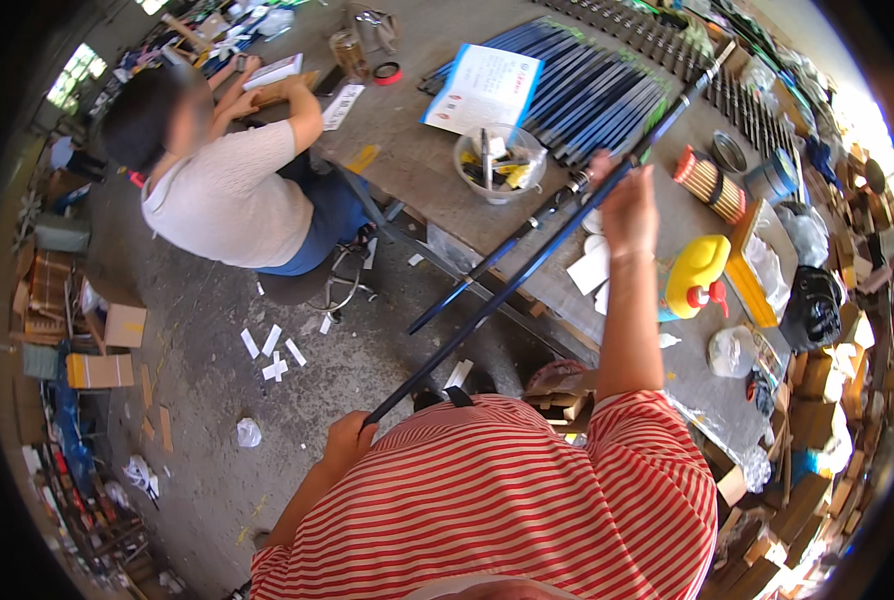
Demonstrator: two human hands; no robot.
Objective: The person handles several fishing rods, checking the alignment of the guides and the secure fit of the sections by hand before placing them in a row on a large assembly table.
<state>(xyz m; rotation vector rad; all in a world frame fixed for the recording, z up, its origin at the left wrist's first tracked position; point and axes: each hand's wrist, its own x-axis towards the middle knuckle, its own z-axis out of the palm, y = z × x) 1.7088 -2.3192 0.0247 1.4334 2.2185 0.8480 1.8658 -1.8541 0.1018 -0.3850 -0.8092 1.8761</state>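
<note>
A long blue-black pole, which looks like a fishing rod (467, 331), slants from my waist up across the table toward the far right. Its near end sits in my left hand (349, 442), closed round it beside my striped shirt. Farther up the shaft, my right hand (629, 212) has its fingers bent about the rod, partly hidden by it. A second, shorter dark rod (507, 246) lies almost parallel, overhanging the table edge, its upper end close to my right hand. Beyond lie many slim blue rods (592, 95) in a row on the grey table (417, 165).
A clear plastic tub (475, 188) of small items stands by a printed sheet (482, 85). On the right are a yellow jug (697, 275), a bundle of orange-ended sticks (709, 185) and a yellow box (750, 270). A seated co-worker (237, 190) works at the left; paper scraps (274, 340) litter the floor.
</note>
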